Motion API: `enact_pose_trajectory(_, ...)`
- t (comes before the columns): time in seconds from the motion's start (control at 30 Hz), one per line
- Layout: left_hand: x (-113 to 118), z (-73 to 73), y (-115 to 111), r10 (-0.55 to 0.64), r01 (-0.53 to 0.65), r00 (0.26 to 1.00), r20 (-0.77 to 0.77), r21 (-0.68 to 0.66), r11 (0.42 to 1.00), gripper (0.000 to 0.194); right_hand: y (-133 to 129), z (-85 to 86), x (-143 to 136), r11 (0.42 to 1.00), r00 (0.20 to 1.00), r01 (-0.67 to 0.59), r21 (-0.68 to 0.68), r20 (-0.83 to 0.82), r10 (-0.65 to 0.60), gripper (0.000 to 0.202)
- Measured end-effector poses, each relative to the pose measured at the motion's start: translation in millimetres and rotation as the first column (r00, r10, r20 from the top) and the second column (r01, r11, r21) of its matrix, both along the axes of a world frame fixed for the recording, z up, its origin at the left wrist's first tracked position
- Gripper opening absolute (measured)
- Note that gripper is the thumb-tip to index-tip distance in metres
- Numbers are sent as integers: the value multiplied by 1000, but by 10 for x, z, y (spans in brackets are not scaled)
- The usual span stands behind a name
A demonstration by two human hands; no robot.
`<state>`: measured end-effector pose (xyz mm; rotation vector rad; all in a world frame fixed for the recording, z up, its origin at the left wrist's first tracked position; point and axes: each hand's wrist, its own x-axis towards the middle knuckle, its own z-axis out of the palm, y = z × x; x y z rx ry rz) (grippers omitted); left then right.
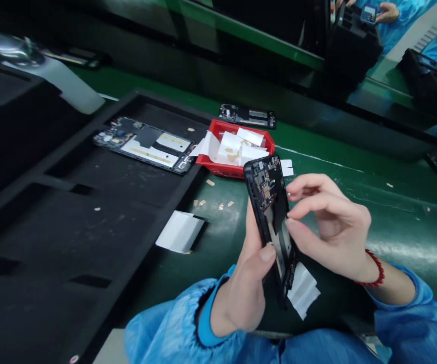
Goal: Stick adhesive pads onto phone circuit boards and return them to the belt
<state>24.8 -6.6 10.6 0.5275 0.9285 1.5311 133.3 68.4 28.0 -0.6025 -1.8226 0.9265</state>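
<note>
An opened phone [269,202], its circuit board and inner parts showing, stands tilted in my left hand [247,283]. The thumb of that hand lies across the inner side near the lower half, with the fingers behind. At the phone's right edge is my right hand [328,225], its thumb and index finger nearly together; whatever lies between the fingertips is too small to make out. Just behind the phone sits a red bin [218,169] filled with white paper pieces [251,136]. Below the phone, more white paper [304,290] lies on the green table [355,177].
A black foam tray [127,202] at the left carries another opened phone [146,144]. Behind the bin lies a further phone [249,116]. Folded white paper [180,231] and small tan pieces [221,206] are scattered nearby. Other people's hands [387,12] show at upper right.
</note>
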Motion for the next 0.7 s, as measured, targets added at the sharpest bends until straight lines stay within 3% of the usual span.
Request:
enact_pose_trajectory(0.13,-62,-108,-40,-50,49,999,0,111,993,60,-122,97,28,992,1000,-4,123,-15,6,12)
enact_pose_trajectory(0.23,-101,-165,-32,-51,63,996,-69,174,983,56,-147,137,27,972,998,-19,234,68,3,10)
enact_pose_trajectory(0.37,-101,-171,-28,-32,48,996,-88,186,981,53,-88,123,40,969,987,-60,238,161,21,9)
enact_pose_trajectory(0.7,-35,-42,-57,23,-20,996,-86,28,999,65,-51,98,23,975,989,-61,212,147,30,9)
